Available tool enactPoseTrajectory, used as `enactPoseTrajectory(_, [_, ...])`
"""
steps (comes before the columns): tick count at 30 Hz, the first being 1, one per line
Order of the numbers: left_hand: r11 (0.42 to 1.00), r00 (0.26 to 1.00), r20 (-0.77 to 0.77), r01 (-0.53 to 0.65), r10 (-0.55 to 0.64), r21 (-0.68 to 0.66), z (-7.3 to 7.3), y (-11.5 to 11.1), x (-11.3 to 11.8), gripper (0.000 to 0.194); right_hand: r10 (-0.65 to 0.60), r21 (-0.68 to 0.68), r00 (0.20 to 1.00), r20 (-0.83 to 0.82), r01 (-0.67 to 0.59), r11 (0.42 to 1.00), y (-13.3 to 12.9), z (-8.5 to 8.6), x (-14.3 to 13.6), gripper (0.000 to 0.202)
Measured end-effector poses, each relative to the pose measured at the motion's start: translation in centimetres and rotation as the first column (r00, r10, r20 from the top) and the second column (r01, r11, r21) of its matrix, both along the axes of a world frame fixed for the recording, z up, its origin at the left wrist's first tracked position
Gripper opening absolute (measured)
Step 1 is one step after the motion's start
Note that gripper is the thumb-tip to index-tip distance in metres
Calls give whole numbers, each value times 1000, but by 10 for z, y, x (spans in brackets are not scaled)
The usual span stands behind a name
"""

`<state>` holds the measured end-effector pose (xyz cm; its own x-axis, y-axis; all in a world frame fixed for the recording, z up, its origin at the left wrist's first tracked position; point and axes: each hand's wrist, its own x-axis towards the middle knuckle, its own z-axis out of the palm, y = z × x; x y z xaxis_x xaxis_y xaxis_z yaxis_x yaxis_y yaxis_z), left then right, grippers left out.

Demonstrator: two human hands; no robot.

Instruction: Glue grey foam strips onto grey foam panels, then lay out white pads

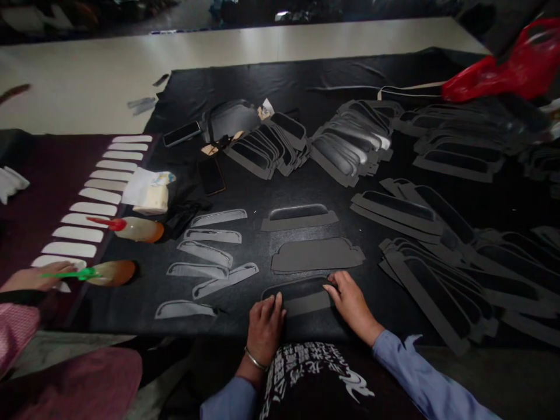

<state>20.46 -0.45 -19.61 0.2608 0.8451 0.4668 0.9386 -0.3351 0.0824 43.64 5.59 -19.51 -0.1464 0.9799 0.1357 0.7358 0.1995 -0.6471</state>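
A flat dark panel with a grey lower strip (308,303) lies on the black table cover in front of me. At its left end is my left hand (265,321), thumb and fingers closed on the edge. My right hand (353,302) grips the upper right corner between thumb and fingers. Just beyond lies a plain grey panel (317,255), its face without a dark inset. Farther back is another panel with a dark raised inset (300,217). Several narrow grey curved strips (205,252) lie left of these.
Another person's hand (32,280) is at far left, by a row of white strips (79,234). Glue bottles with red (137,229) and green (111,273) nozzles stand between us. Panel piles (431,291) cover the right; phones (181,133) lie behind.
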Motion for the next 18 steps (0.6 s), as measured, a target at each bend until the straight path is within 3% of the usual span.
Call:
enactPoseTrajectory(5, [1000, 1000, -6, 2, -2, 4, -3, -1, -1, 39, -10, 14, 1000, 1, 10, 1000, 0, 1, -1, 5])
enactPoseTrajectory(14, [1000, 998, -56, -26, 27, 6, -1, -1, 0, 31, 1, 44, 1000, 29, -3, 999, -4, 10, 2, 10])
enactPoseTrajectory(16, [1000, 998, -51, -24, 24, 12, 0, -1, 0, 29, 30, 95, 997, 76, -37, 995, -9, 14, 5, 16])
enactPoseTrajectory(18, [1000, 999, -46, -19, 20, 14, 2, 0, 1, 28, 140, 153, 975, 175, -168, 974, -13, 18, 8, 27])
